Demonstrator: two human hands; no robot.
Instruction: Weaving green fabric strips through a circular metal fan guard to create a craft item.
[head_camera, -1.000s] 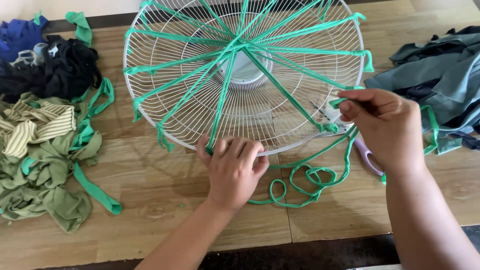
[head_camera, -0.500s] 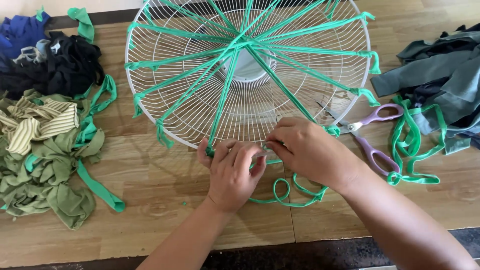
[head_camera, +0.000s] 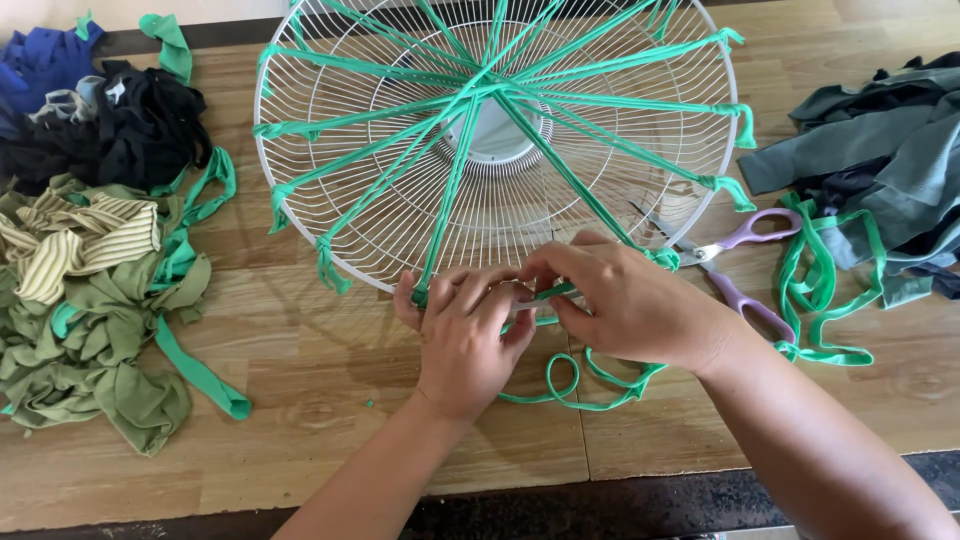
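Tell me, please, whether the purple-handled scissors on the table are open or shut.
Open. The scissors lie on the wooden table with their two handle loops spread apart; the blades are partly behind the white fan guard.

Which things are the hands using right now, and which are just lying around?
In use: white wire fan guard; green fabric strip, pinched by the left hand and right hand.

Lying about: purple-handled scissors; olive and striped scraps; grey cloth pile.

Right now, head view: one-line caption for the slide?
Both hands, left hand and right hand, pinch a green fabric strip at the white wire fan guard rim; purple scissors alongside.
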